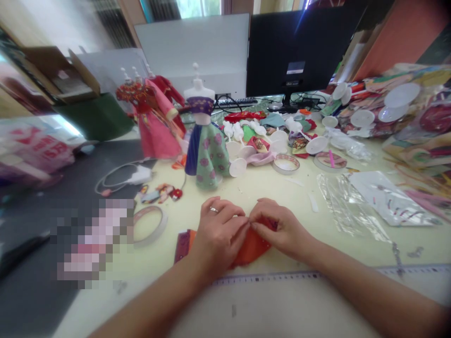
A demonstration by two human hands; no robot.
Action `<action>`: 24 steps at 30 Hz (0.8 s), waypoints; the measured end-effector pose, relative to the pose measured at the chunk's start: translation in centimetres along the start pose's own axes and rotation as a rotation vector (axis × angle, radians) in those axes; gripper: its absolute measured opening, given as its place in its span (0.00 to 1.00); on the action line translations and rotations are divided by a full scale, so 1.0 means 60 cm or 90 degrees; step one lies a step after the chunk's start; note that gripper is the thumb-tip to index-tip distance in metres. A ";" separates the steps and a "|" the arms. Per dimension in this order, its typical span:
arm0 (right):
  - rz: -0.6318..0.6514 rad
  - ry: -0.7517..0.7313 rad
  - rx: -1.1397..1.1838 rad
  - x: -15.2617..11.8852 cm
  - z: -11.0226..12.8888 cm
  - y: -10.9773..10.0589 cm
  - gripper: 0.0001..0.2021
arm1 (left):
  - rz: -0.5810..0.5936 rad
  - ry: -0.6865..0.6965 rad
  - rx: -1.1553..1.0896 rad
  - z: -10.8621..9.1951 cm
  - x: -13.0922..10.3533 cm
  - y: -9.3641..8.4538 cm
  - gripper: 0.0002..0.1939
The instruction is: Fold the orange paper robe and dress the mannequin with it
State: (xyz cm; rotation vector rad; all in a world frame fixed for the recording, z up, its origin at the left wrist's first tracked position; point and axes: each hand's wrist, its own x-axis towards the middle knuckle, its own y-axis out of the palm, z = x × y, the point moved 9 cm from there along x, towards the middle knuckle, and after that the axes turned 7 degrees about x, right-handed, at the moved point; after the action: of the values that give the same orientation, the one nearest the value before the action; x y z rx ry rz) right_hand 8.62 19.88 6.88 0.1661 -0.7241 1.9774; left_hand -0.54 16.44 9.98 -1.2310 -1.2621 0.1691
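An orange-red cloth [252,249] with a purple patterned end lies on the pale table under my hands. My left hand [221,230], with a ring on one finger, is closed over the cloth, its thumb and fingertips pinching the upper edge. Pressed close on the right, my right hand [282,225] pinches the same edge between thumb and forefinger. The fingertips of both hands nearly touch. A ruler strip [268,279] runs just below the cloth.
Behind my hands stands a small mannequin [207,155] in a green and blue dress. Red-dressed mannequins [158,136] are at its left. Tape rolls [165,225], scattered white stands [237,167], clear plastic bags [352,206] and two monitors [303,51] surround the work area.
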 end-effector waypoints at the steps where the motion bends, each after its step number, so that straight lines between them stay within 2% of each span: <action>1: 0.001 0.001 -0.002 0.000 0.000 0.000 0.05 | 0.002 0.000 -0.001 0.000 0.000 0.000 0.06; 24: 0.011 0.001 -0.011 -0.001 -0.003 0.001 0.05 | 0.018 0.000 -0.007 0.001 0.002 0.003 0.07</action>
State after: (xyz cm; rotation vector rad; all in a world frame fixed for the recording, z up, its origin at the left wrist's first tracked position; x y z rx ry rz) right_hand 8.62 19.90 6.69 0.1477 -0.7437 1.9870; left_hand -0.43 16.62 9.90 -1.2581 -1.2476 0.1831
